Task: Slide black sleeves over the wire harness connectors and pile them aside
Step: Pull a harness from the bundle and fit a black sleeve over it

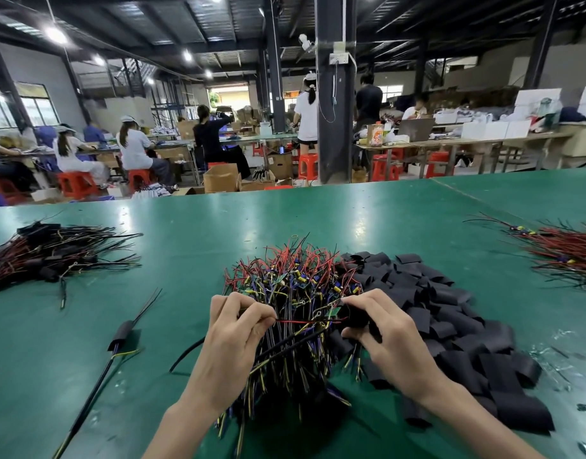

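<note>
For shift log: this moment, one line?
left hand pinches thin red wire | right hand grips flat black sleeve | stage: sleeving
</note>
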Demonstrator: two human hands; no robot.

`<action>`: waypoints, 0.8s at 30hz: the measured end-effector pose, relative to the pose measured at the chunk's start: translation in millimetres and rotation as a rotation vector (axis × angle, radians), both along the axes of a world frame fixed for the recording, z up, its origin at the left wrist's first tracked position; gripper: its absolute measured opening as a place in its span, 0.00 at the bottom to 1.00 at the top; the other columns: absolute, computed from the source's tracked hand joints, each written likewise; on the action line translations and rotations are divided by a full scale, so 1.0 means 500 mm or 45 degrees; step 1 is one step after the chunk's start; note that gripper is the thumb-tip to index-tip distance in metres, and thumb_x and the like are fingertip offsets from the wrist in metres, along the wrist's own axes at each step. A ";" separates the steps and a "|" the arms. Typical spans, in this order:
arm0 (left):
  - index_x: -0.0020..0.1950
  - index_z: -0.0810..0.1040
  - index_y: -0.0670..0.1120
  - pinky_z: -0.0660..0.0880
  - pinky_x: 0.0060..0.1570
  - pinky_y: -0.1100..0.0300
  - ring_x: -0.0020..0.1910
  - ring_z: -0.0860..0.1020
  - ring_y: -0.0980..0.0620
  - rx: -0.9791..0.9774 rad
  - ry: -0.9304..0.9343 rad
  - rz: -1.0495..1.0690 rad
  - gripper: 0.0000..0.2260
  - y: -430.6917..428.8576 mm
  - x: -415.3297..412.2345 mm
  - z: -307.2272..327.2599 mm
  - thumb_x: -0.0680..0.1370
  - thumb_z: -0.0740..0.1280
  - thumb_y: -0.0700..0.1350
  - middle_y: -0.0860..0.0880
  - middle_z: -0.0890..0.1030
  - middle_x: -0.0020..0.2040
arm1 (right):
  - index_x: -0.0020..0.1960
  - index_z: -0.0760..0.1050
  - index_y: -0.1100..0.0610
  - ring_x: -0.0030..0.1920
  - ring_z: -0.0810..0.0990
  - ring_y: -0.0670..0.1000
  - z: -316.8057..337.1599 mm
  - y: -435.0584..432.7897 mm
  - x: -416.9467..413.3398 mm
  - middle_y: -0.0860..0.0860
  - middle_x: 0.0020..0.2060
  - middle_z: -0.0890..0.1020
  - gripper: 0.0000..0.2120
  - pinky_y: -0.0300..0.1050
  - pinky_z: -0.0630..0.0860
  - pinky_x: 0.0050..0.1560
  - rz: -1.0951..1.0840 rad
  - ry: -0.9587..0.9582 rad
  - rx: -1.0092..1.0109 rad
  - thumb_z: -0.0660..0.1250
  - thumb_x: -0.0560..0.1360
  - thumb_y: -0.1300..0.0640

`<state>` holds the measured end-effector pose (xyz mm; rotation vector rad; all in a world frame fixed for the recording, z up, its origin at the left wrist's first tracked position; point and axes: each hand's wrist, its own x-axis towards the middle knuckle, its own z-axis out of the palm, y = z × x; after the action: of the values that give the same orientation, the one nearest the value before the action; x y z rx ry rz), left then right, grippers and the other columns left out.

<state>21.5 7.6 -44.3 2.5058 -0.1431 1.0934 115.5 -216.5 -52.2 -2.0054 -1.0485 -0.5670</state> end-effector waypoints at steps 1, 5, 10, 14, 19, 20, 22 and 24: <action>0.48 0.80 0.47 0.65 0.51 0.67 0.49 0.66 0.53 0.006 0.007 -0.008 0.06 -0.003 0.000 0.000 0.77 0.63 0.44 0.55 0.71 0.45 | 0.59 0.77 0.59 0.50 0.75 0.48 0.000 0.000 -0.001 0.47 0.50 0.77 0.19 0.47 0.74 0.52 -0.035 -0.082 -0.057 0.74 0.69 0.64; 0.56 0.76 0.52 0.66 0.54 0.64 0.54 0.64 0.55 0.059 0.125 -0.080 0.14 -0.023 -0.002 -0.008 0.76 0.66 0.35 0.55 0.68 0.51 | 0.57 0.79 0.58 0.50 0.75 0.51 0.002 0.001 -0.004 0.48 0.48 0.79 0.17 0.47 0.68 0.56 -0.193 -0.468 -0.252 0.71 0.69 0.59; 0.68 0.63 0.61 0.65 0.60 0.64 0.58 0.64 0.55 0.078 0.235 -0.223 0.38 -0.052 -0.002 -0.018 0.70 0.60 0.23 0.58 0.63 0.56 | 0.59 0.78 0.60 0.49 0.77 0.53 0.001 0.007 -0.013 0.49 0.48 0.79 0.18 0.47 0.68 0.56 -0.156 -0.569 -0.335 0.69 0.69 0.60; 0.69 0.63 0.55 0.66 0.58 0.71 0.55 0.72 0.61 -0.092 0.207 -0.321 0.27 -0.061 -0.009 -0.017 0.76 0.63 0.31 0.59 0.70 0.54 | 0.60 0.78 0.60 0.46 0.78 0.53 0.010 0.009 -0.023 0.50 0.47 0.80 0.17 0.46 0.70 0.54 -0.121 -0.571 -0.361 0.65 0.72 0.58; 0.59 0.73 0.48 0.72 0.50 0.69 0.49 0.77 0.61 -0.187 0.172 -0.289 0.10 -0.067 -0.013 -0.016 0.78 0.65 0.40 0.55 0.79 0.49 | 0.64 0.76 0.60 0.41 0.79 0.52 0.007 0.014 -0.036 0.51 0.49 0.80 0.24 0.44 0.75 0.43 -0.036 -0.426 -0.346 0.74 0.68 0.64; 0.58 0.74 0.48 0.72 0.48 0.69 0.48 0.77 0.61 -0.181 0.173 -0.271 0.09 -0.066 -0.013 -0.015 0.78 0.65 0.40 0.56 0.79 0.49 | 0.64 0.75 0.60 0.41 0.80 0.53 0.006 0.014 -0.038 0.52 0.49 0.80 0.25 0.45 0.77 0.42 -0.021 -0.392 -0.327 0.74 0.68 0.64; 0.58 0.75 0.47 0.73 0.44 0.68 0.45 0.77 0.60 -0.160 0.180 -0.243 0.10 -0.063 -0.013 -0.015 0.78 0.66 0.39 0.56 0.79 0.48 | 0.64 0.75 0.61 0.43 0.81 0.53 0.004 0.015 -0.038 0.52 0.51 0.80 0.24 0.47 0.78 0.42 0.003 -0.330 -0.262 0.74 0.69 0.64; 0.59 0.75 0.47 0.73 0.43 0.68 0.45 0.77 0.59 -0.155 0.198 -0.224 0.11 -0.061 -0.012 -0.016 0.78 0.66 0.38 0.56 0.79 0.48 | 0.63 0.76 0.61 0.45 0.81 0.53 0.004 0.017 -0.039 0.51 0.52 0.79 0.23 0.47 0.78 0.44 0.026 -0.267 -0.188 0.74 0.69 0.63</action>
<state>15.3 -23.0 -52.3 2.4063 -0.2401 0.8100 96.1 -208.0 -50.4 -2.0933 -1.2678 -0.7191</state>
